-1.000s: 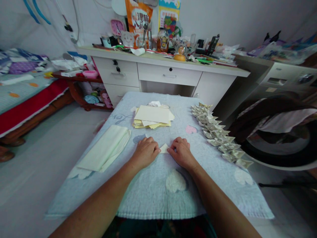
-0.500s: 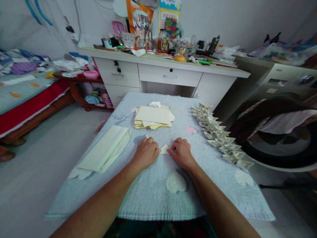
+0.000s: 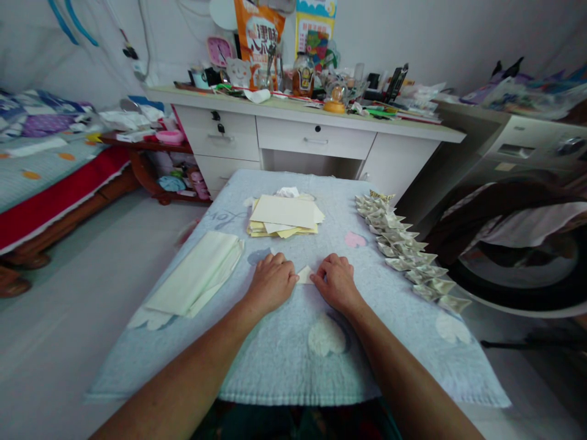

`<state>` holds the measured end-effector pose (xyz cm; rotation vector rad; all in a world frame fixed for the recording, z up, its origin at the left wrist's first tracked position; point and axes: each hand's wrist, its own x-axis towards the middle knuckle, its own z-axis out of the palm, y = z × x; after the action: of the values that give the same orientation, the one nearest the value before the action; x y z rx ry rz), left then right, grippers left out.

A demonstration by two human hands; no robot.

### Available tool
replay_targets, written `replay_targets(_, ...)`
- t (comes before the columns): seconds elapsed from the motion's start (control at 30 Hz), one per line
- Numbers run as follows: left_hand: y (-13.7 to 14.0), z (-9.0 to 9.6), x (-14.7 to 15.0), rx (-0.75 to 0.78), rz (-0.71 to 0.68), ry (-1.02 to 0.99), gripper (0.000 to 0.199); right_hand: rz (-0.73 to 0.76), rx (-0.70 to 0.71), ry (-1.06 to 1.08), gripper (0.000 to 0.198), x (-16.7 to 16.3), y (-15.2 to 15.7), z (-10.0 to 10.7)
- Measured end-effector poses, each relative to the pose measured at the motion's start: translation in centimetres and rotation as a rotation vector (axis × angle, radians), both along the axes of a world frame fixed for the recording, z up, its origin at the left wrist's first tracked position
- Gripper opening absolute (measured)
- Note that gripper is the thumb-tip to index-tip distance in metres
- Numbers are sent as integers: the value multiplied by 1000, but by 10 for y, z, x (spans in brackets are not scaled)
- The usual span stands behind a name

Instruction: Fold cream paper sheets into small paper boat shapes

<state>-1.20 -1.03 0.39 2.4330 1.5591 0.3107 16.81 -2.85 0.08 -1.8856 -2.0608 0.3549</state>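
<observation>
left hand (image 3: 274,280) and right hand (image 3: 337,280): fingers (image 3: 294,278) curled, gripping small folded paper (image 3: 305,274) at its two side corners. paper lies on table (image 3: 284,342), midway between side edges. paper stack (image 3: 284,212) nearer far edge; folded sheet (image 3: 197,275) along left edge; pointed paper pieces (image 3: 403,247) lined along right edge.

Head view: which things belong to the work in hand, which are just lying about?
In the work: small paper, left hand and right hand on it; likely paper stack, folded sheets, row of paper shapes.

Apparently lying about: pink clock, orange bag, jar, pink bowl.
</observation>
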Motion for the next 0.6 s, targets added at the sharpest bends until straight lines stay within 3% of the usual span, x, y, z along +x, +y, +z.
replay_targets(0.4, -1, -4, 1, 18, 31, 33, 15, 3, 54, -24, 11, -2, -2, 0)
replay_targets(0.6, 0, -4, 1, 4, 35, 40, 16, 241, 140, 6, 13, -5, -5, 3)
